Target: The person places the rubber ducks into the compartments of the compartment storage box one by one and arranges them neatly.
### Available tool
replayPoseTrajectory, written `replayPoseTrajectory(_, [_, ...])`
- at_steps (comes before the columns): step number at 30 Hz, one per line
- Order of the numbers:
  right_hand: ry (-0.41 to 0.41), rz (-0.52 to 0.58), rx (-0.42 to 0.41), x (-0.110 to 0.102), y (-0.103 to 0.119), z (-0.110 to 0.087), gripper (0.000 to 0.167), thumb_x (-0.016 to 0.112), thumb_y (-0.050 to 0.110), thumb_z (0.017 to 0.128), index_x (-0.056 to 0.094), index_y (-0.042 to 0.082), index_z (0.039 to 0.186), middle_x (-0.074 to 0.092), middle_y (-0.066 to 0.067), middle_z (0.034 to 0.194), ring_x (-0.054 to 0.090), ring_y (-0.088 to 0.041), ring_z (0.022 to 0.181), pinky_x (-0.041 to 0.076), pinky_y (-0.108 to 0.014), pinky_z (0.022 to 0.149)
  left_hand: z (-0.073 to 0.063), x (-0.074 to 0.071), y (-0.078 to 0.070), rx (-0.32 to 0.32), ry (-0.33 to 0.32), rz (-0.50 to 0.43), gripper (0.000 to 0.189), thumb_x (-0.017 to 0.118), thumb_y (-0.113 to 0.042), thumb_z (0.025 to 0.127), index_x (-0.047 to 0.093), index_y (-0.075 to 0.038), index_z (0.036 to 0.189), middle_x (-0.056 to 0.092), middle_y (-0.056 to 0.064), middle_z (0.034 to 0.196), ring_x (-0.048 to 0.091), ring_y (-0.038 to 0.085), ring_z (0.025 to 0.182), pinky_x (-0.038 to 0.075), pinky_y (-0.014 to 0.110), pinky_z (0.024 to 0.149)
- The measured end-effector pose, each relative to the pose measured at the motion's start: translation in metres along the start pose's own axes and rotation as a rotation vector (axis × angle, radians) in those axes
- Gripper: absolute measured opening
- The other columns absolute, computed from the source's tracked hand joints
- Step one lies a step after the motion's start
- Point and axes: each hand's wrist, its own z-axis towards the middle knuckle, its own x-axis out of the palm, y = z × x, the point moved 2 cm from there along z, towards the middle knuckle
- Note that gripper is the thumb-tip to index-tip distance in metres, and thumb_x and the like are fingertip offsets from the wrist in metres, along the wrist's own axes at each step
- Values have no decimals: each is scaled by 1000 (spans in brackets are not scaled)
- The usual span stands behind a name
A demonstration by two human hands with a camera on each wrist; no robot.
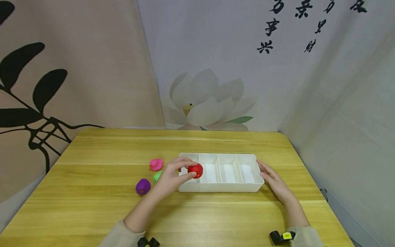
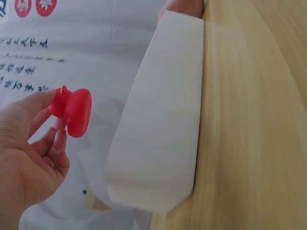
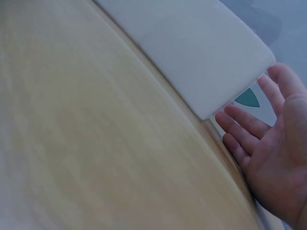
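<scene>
My left hand [image 1: 171, 176] pinches a small red toy duck [image 1: 196, 171] between thumb and fingers, above the left part of a white divided tray [image 1: 220, 187]. In the left wrist view, the red duck [image 2: 76, 111] is held clear of the tray's outer wall [image 2: 156, 110], its body turned sideways. At the tray's right end is my right hand [image 1: 277, 183], its fingers extended along the end wall. The right wrist view has its fingertips [image 3: 230, 112] right at the tray's corner, the fingers only loosely bent.
Left of the tray on the wooden table [image 1: 102, 164] are a pink toy duck [image 1: 156, 164], a purple toy [image 1: 143, 187] and a green toy [image 1: 157, 176] partly hidden by my left hand. The tray's upright dividers form several compartments. Printed curtains stand behind the table.
</scene>
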Motion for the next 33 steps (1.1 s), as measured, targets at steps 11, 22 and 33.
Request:
replayPoseTrajectory(11, [3,16,-2,2,2,2,50,43,20,104,29,9,150,38,-19,144,43,-2,121,35,-16,94,23,29,-11,39,93,-13,24,77,-8,82,74,-12,105,66,-5,100,55,17,90,42,40,71])
replayPoseTrajectory(22, [2,19,2,0,1,0,50,43,20,104,29,10,151,40,-8,143,42,-1,122,34,-16,94,40,58,-14,28,180,-45,24,76,-13,83,73,-15,108,64,-8,106,54,13,94,41,39,72])
replayPoseTrajectory(33, [2,7,19,-1,-1,0,50,42,20,104,29,10,151,38,-16,144,42,-1,122,33,-16,95,60,86,-17,64,249,-49,24,75,-10,83,73,-13,107,66,-11,100,55,10,87,39,26,67])
